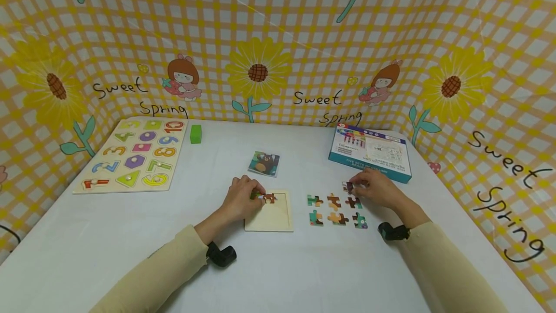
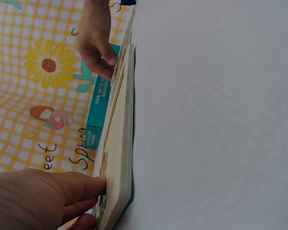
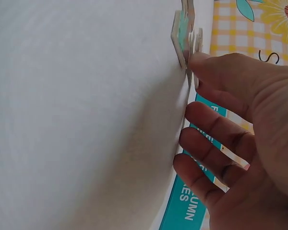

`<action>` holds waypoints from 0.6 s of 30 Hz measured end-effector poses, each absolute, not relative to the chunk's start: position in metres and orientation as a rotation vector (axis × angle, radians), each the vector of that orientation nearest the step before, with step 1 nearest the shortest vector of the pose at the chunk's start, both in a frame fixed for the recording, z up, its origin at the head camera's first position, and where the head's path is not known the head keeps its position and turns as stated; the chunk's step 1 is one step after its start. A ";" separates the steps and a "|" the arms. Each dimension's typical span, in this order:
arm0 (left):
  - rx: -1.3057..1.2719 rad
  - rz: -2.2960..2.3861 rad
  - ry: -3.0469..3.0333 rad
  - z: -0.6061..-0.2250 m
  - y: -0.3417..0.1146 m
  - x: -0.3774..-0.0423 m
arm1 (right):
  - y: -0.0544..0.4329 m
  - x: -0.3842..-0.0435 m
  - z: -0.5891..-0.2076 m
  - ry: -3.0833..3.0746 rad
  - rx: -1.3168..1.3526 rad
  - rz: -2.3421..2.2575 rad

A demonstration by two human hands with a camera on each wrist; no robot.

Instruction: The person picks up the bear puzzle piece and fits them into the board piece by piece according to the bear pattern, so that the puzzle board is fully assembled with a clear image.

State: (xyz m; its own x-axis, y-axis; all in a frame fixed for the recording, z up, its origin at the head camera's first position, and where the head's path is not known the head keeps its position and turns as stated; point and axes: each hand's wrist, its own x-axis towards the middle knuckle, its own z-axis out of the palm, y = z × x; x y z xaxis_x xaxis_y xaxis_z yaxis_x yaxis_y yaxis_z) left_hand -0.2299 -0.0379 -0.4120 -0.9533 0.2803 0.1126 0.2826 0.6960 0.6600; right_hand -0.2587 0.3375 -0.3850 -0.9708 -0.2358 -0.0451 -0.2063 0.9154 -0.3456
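In the head view, my left hand (image 1: 241, 198) is over the upper left corner of a square wooden puzzle tray (image 1: 269, 221). Its thumb and fingertips pinch a green-edged puzzle piece (image 2: 102, 202) there, largely hidden by the fingers. Beside it in the tray lies a brown bear-patterned piece (image 1: 270, 198). To the right, my right hand (image 1: 374, 188) pinches a dark brown and white jigsaw piece (image 1: 347, 187) between thumb and index finger; the other fingers spread loosely near the table. Just below it are several loose jigsaw pieces (image 1: 334, 201) in two rows.
A bear picture card (image 1: 264, 163) lies behind the tray. On the left is a wooden number-and-shape board (image 1: 130, 158), with a green block (image 1: 196, 134) beside it. A teal-sided box (image 1: 369, 152) sits behind my right hand. Patterned cloth (image 1: 278, 28) surrounds the white table.
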 end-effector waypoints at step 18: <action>-0.473 -1.143 -2.910 -0.413 -0.039 -0.231 | 0.310 -0.250 -0.375 3.018 -0.421 -0.607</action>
